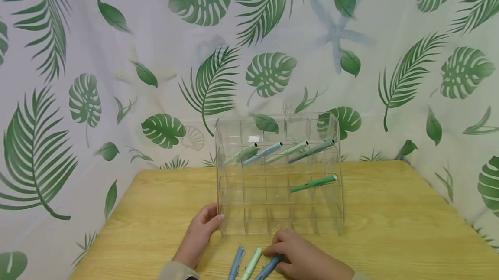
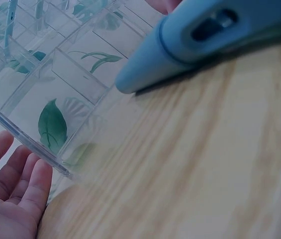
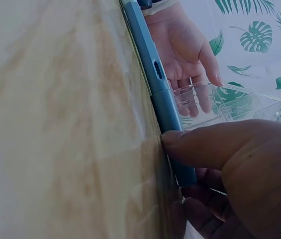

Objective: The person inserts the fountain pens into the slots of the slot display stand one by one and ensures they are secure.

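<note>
My left hand (image 1: pixel 200 234) holds the lower left side of a clear acrylic pen rack (image 1: pixel 340 193), thumb over the front edge. Its fingers (image 2: pixel 36 186) lie along the outer side in the left wrist view. On the table before the rack, my right hand (image 1: pixel 306 256) pinches a blue pen (image 1: pixel 269 268). The right wrist view shows the thumb (image 3: pixel 195 144) on this pen's barrel near its end, with the fingers partly hidden beneath. Just left of it lie a light green pen (image 1: pixel 252 263) and another blue pen (image 1: pixel 235 263), side by side.
An upper tier of the rack bears slanted pens: light green (image 1: pixel 241 153), light blue (image 1: pixel 263 153), light green (image 1: pixel 288 150) and dark green (image 1: pixel 312 151). A bright green pen (image 1: pixel 313 183) lies lower right. Behind the wooden table (image 1: pixel 390 219) hangs a leaf-print cloth (image 1: pixel 156 33).
</note>
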Tool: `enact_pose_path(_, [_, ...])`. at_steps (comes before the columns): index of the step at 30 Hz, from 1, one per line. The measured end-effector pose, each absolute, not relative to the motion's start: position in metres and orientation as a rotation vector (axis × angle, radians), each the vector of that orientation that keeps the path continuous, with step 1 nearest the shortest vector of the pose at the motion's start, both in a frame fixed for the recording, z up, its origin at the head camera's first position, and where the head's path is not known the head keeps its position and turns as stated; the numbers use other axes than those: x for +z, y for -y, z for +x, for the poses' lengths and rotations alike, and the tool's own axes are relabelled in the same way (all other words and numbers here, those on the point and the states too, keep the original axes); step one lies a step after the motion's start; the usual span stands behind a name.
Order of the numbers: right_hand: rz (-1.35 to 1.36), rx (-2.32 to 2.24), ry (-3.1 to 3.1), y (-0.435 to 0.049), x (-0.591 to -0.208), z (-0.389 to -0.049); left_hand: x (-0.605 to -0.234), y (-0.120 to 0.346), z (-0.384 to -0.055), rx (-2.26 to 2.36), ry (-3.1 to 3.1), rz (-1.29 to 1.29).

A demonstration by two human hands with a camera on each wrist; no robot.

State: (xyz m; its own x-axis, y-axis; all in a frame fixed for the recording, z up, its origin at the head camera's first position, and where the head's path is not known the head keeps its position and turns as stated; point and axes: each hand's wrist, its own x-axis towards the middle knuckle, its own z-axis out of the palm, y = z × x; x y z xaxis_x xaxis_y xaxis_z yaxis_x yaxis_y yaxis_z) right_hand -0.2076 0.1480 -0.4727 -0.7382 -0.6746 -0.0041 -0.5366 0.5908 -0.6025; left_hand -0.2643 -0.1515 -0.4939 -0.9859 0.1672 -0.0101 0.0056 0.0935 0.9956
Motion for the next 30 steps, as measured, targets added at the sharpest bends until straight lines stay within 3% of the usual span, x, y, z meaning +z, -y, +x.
enact_pose_path(21, [-1.154,-0.831,-2.584,-0.158,-0.472,-0.208,-0.497,0.153,-0.262,2.045,-2.227,0.181])
enact_pose_path(30, [-0.973,-1.08,-2.41,-0.17,-0.466,-0.211,-0.496,0.154,-0.26,2.041,-2.231,0.194])
